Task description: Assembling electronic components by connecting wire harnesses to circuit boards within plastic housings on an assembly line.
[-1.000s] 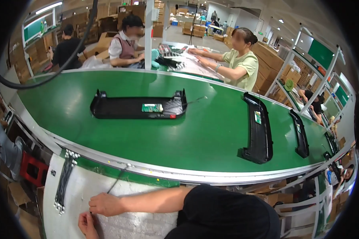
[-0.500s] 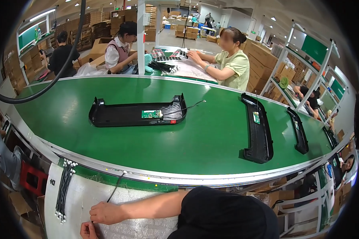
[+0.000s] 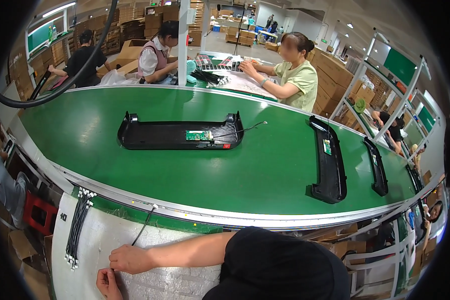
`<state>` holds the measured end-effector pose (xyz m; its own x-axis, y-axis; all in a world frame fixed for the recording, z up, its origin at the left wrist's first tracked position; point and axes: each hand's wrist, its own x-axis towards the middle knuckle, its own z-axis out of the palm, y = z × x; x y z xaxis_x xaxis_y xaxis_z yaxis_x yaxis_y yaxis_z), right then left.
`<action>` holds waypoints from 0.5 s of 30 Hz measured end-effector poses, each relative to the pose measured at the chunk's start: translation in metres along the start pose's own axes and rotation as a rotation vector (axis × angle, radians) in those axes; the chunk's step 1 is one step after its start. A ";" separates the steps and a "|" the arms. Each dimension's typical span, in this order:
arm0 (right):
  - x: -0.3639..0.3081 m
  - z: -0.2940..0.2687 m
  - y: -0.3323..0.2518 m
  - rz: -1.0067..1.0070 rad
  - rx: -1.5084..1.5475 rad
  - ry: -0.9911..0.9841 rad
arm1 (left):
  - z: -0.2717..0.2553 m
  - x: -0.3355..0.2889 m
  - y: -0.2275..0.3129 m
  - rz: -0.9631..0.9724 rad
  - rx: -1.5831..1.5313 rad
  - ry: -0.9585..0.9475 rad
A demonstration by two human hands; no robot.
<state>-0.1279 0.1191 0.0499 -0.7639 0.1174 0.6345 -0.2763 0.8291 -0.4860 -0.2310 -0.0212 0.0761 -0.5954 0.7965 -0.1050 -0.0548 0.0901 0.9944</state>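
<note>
A thin black cable (image 3: 144,226) with a small white connector slants over the near edge of the green belt down to my right hand (image 3: 130,259). That hand is closed around it, above a white padded work surface (image 3: 177,281). Just below, almost touching it, is my left hand (image 3: 108,284), its thumb and fingers pinched together. What lies between those fingertips is too hidden to name. A bundle of black cables (image 3: 79,227) with white connectors rests on the work surface to the left of both hands.
On the green belt (image 3: 185,180) lie a long black plastic housing (image 3: 155,136) with a green circuit board (image 3: 198,135), and more black housings (image 3: 330,167) to the right. Two people sit across the belt beside more cables (image 3: 207,77). A red stool (image 3: 39,212) stands at left.
The whole view has shifted slightly, so the housings appear a little farther right. Both hands stay close together at the same spot, the right one still on the cable.
</note>
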 end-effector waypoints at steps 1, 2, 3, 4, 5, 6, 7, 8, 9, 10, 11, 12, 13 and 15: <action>0.000 0.000 0.000 0.009 0.007 -0.010 | 0.002 0.000 0.002 -0.001 -0.008 0.001; 0.000 0.001 0.002 0.005 0.005 -0.012 | 0.002 0.000 0.002 0.003 -0.012 0.003; 0.000 0.002 0.004 0.014 0.011 -0.014 | 0.003 0.001 0.001 0.028 0.000 0.005; -0.002 0.002 0.004 0.026 0.015 -0.019 | 0.005 0.001 0.000 0.052 0.009 0.006; -0.002 0.002 0.004 0.024 0.007 -0.025 | 0.005 0.001 0.001 0.056 0.000 0.005; -0.002 0.001 0.003 0.018 0.017 -0.036 | 0.003 0.000 0.004 0.030 0.027 -0.029; -0.001 -0.001 0.003 0.007 0.024 -0.050 | 0.002 -0.002 0.008 0.009 0.051 -0.058; -0.001 0.003 0.007 0.003 -0.005 -0.048 | 0.000 0.000 0.006 0.030 0.039 -0.076; -0.003 0.015 0.010 -0.050 -0.007 -0.039 | -0.006 -0.003 -0.002 0.015 0.000 -0.054; 0.000 0.018 0.006 -0.101 0.005 -0.033 | -0.008 -0.005 -0.003 -0.012 -0.035 -0.024; 0.001 0.016 0.009 -0.101 -0.007 -0.033 | -0.007 0.000 -0.006 -0.005 -0.039 -0.032; 0.001 0.015 0.012 -0.060 0.012 -0.043 | -0.006 0.005 -0.008 0.015 -0.007 -0.025; -0.001 0.012 0.008 -0.014 0.042 -0.056 | -0.005 0.003 -0.008 0.023 0.027 -0.011; -0.002 0.008 0.009 0.010 0.054 -0.050 | -0.002 0.006 -0.011 0.024 0.032 -0.005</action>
<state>-0.1335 0.1222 0.0390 -0.7944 0.0970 0.5996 -0.2989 0.7969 -0.5249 -0.2358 -0.0182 0.0646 -0.5921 0.8018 -0.0809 -0.0148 0.0896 0.9959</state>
